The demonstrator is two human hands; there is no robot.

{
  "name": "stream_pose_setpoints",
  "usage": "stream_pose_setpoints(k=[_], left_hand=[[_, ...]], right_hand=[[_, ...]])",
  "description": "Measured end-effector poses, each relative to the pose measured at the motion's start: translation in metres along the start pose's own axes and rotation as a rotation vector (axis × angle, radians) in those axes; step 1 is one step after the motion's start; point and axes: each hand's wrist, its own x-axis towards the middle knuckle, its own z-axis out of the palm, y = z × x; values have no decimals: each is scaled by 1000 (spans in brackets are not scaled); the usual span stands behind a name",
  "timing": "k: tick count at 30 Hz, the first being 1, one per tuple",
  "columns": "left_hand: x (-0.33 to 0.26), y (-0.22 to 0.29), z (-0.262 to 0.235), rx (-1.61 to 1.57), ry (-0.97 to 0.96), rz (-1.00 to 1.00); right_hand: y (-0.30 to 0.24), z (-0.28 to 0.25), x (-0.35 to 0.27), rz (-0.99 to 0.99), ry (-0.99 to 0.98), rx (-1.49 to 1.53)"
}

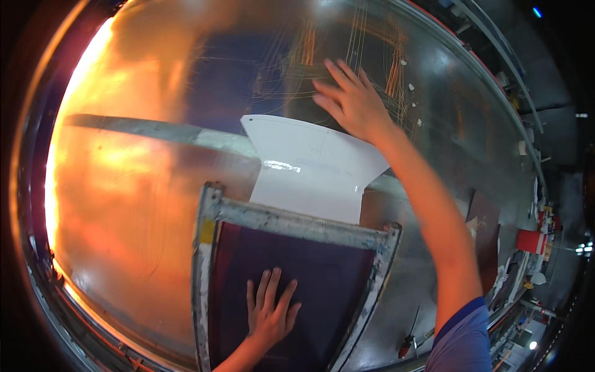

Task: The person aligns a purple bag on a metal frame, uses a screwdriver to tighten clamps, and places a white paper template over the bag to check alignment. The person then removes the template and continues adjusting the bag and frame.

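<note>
My left hand (270, 312) lies flat, fingers spread, on the dark purple mesh of a screen-printing frame (260, 219) with a worn grey border. The frame rests on a long glossy table (142, 204). A white glossy sheet (310, 167) sticks out from under the frame's far edge. My right hand (350, 99) reaches beyond the sheet with open, spread fingers, pressed on or just over the table surface at the sheet's far right corner. It holds nothing.
The table glows orange on the left and carries faint printed line patterns (310, 49) at the back. Its right rail (489, 80) runs diagonally, with a red box (532, 240), dark boards (483, 217) and workshop clutter beyond. A red-handled tool (406, 344) lies near the bottom.
</note>
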Motion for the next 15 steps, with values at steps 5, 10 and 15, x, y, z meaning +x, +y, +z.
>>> stream_pose_setpoints(k=[5,10,15], left_hand=[[7,-5,-3,-78,114,50],[7,-23,-35,-395,287,80],[-49,-39,-56,-231,221,21]], right_hand=[[-116,-111,-190,648,192,579],[-287,-193,-350,1088,173,561],[-414,-222,-375,886,-64,707]])
